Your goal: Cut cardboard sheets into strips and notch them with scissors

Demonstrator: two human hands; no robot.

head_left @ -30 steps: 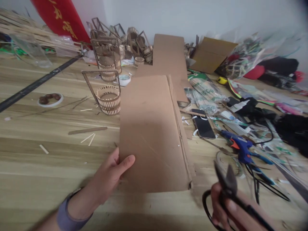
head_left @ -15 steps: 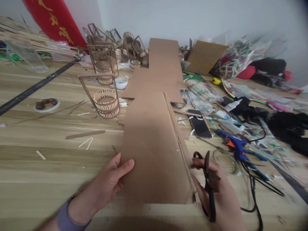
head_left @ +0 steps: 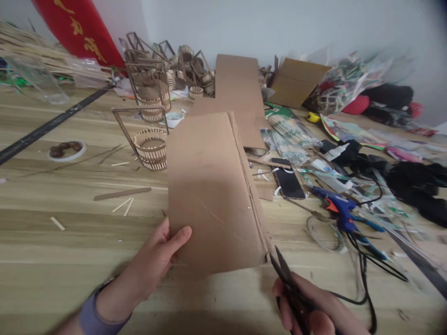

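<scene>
My left hand (head_left: 159, 251) grips a brown cardboard sheet (head_left: 209, 186) by its lower left edge, thumb on top and fingers underneath. The sheet is tilted up off the table, and a folded crease runs down its right side. In my right hand (head_left: 307, 302) is a pair of black-handled scissors (head_left: 284, 272). Their blades are slightly apart and point at the sheet's lower right corner; whether they touch it I cannot tell. Behind the sheet lies a larger cardboard piece (head_left: 239, 83).
Small slatted baskets (head_left: 151, 148) with tall handles stand at back left. A white dish (head_left: 66, 151) holds brown round things. To the right are a phone (head_left: 288, 179), a blue glue gun (head_left: 337, 207), blue-handled pliers (head_left: 370, 237), a tape roll (head_left: 324, 235) and a cardboard box (head_left: 298, 81).
The scissors turned from pointing upward in my right hand to aiming at the cardboard's lower right corner. The sheet dipped, then rose again in my left hand.
</scene>
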